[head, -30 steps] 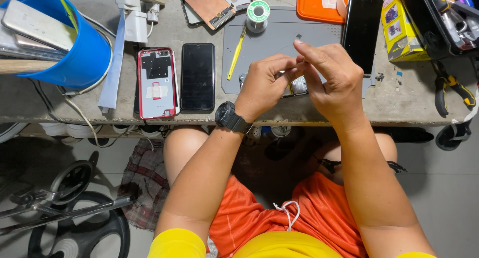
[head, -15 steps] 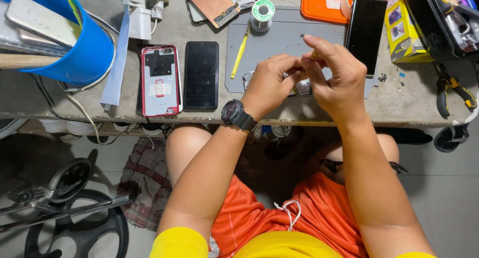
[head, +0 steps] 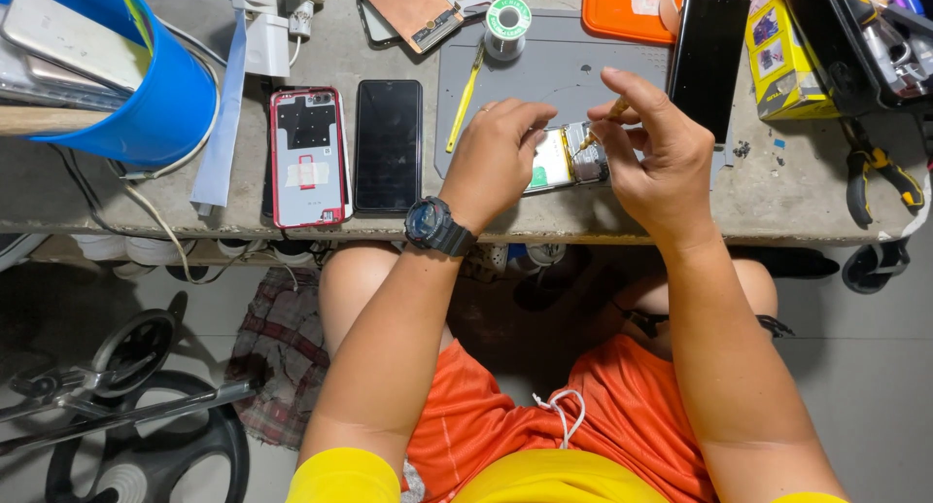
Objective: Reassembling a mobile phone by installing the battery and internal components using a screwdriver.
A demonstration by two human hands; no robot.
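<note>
An opened phone (head: 569, 160) with its insides showing lies on the grey work mat (head: 564, 70). My left hand (head: 496, 158) rests on its left part and holds it down. My right hand (head: 651, 148) pinches a small yellow-handled screwdriver (head: 607, 117), its tip down on the phone's right part. A black watch (head: 437, 226) sits on my left wrist.
A red-framed phone back (head: 309, 156) and a black phone (head: 389, 145) lie at left, near a blue bucket (head: 160, 95) of phones. Another black phone (head: 708, 64), solder spool (head: 507, 22), yellow tool (head: 465, 100), orange tray (head: 622, 7), yellow box (head: 782, 61) and pliers (head: 875, 177) surround the mat.
Both hands have come down from in front of me onto the opened phone on the mat. The right hand now sets the screwdriver tip on it.
</note>
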